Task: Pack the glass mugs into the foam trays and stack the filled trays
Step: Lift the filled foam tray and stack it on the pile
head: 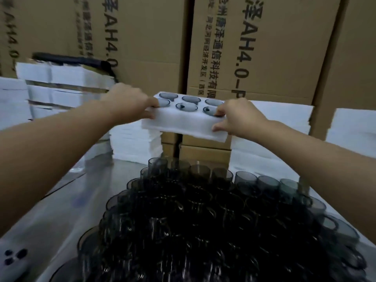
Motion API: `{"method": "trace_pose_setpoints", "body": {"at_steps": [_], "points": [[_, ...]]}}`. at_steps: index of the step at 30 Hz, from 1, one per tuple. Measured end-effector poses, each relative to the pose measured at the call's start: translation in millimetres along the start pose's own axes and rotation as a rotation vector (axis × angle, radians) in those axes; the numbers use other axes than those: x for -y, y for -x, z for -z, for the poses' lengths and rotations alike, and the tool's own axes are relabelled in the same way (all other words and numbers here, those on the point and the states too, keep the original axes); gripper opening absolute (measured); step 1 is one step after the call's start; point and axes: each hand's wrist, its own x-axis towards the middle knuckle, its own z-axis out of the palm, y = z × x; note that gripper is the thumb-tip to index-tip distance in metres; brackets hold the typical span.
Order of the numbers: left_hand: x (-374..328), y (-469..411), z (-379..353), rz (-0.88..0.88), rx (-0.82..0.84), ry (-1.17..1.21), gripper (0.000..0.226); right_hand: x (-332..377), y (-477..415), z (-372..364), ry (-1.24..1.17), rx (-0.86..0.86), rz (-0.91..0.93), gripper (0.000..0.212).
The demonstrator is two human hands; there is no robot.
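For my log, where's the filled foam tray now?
Head view, upper centre: the foam tray is held between the left hand and right hand, beyond the loose mugs.

The left grip (130, 102) covers half of one mug (165, 102) in the tray (183, 124); the right grip (238, 117) hides another's near rim. The mug pile (203, 231) runs off the near edge. The left foam stack (67, 86) is blurred; the carton (274, 47) print is cut off above.
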Motion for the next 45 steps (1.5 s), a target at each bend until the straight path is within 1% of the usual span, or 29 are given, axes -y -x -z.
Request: {"method": "trace_pose_setpoints", "body": {"at_steps": [3, 5, 8, 10, 12, 14, 16, 17, 19, 20, 21, 23, 24, 25, 27, 29, 30, 31, 32, 33, 34, 35, 36, 37, 38, 39, 41, 43, 45], "points": [[2, -29, -56, 0.023, 0.092, 0.100, 0.034, -8, -33, -41, -0.056, 0.083, -0.010, 0.026], [-1, -41, -89, -0.012, 0.146, 0.135, 0.039, -14, -49, -67, -0.073, 0.150, -0.016, 0.025], [-14, -53, -127, -0.153, 0.220, 0.172, 0.049, -21, -65, -103, 0.027, 0.308, 0.012, 0.019], [-29, -59, -143, -0.242, 0.290, 0.174, 0.045, -24, -70, -121, 0.067, 0.444, 0.005, 0.018], [-41, -62, -157, -0.263, 0.360, 0.163, 0.043, -28, -72, -140, 0.052, 0.531, 0.001, 0.024], [-52, -63, -167, -0.311, 0.397, 0.134, 0.042, -32, -71, -155, 0.048, 0.558, -0.022, 0.034], [-64, -62, -176, -0.361, 0.418, 0.095, 0.044, -37, -68, -167, 0.017, 0.603, -0.070, 0.038], [-71, -61, -179, -0.422, 0.414, 0.035, 0.047, -38, -66, -170, 0.007, 0.632, -0.095, 0.035], [-76, -59, -184, -0.502, 0.451, -0.106, 0.048, -40, -62, -174, 0.057, 0.710, -0.120, 0.013], [-76, -57, -184, -0.560, 0.427, -0.168, 0.045, -41, -61, -175, 0.067, 0.760, -0.131, 0.015], [-76, -53, -180, -0.614, 0.422, -0.180, 0.050, -42, -58, -175, 0.078, 0.822, -0.141, 0.025], [-71, -45, -175, -0.724, 0.472, -0.189, 0.050, -45, -52, -174, 0.053, 0.917, -0.160, 0.038], [-68, -41, -171, -0.684, 0.545, -0.140, 0.062, -46, -50, -173, 0.040, 0.940, -0.166, 0.042], [-65, -35, -167, -0.555, 0.630, -0.044, 0.076, -44, -48, -169, 0.008, 0.951, -0.167, 0.043], [-56, -29, -158, -0.407, 0.668, 0.057, 0.087, -42, -47, -158, -0.145, 0.903, -0.195, 0.041], [-47, -24, -150, -0.326, 0.648, 0.092, 0.087, -38, -50, -139, -0.389, 0.775, -0.210, 0.039], [-43, -22, -148, -0.293, 0.640, 0.098, 0.085, -36, -52, -124, -0.518, 0.667, -0.200, 0.038], [-37, -20, -143, -0.254, 0.638, 0.082, 0.081, -37, -53, -106, -0.608, 0.514, -0.182, 0.036], [-30, -18, -137, -0.208, 0.625, 0.073, 0.076, -44, -56, -87, -0.590, 0.318, -0.150, 0.036], [-23, -18, -131, -0.163, 0.607, 0.079, 0.071, -54, -57, -67, -0.440, 0.108, -0.111, 0.037], [-18, -18, -121, -0.135, 0.594, 0.090, 0.067, -68, -57, -50, -0.199, -0.096, -0.088, 0.038], [-15, -20, -110, -0.116, 0.591, 0.105, 0.062, -85, -55, -33, 0.074, -0.251, -0.102, 0.039], [-16, -21, -97, -0.107, 0.592, 0.129, 0.057, -101, -53, -21, 0.306, -0.319, -0.162, 0.038], [-19, -24, -83, -0.099, 0.594, 0.152, 0.052, -116, -50, -11, 0.459, -0.285, -0.260, 0.037], [-24, -29, -69, -0.098, 0.580, 0.183, 0.046, -128, -46, -5, 0.529, -0.178, -0.370, 0.037], [-30, -35, -55, -0.110, 0.551, 0.222, 0.040, -139, -41, -3, 0.529, -0.042, -0.482, 0.040], [-45, -46, -28, -0.135, 0.496, 0.281, 0.031, -158, -34, -4, 0.427, 0.188, -0.655, 0.053], [-62, -53, -5, -0.176, 0.432, 0.313, 0.031, -174, -27, -8, 0.334, 0.317, -0.728, 0.059], [-78, -58, 15, -0.213, 0.350, 0.335, 0.031, -186, -22, -13, 0.262, 0.347, -0.715, 0.057]]}}
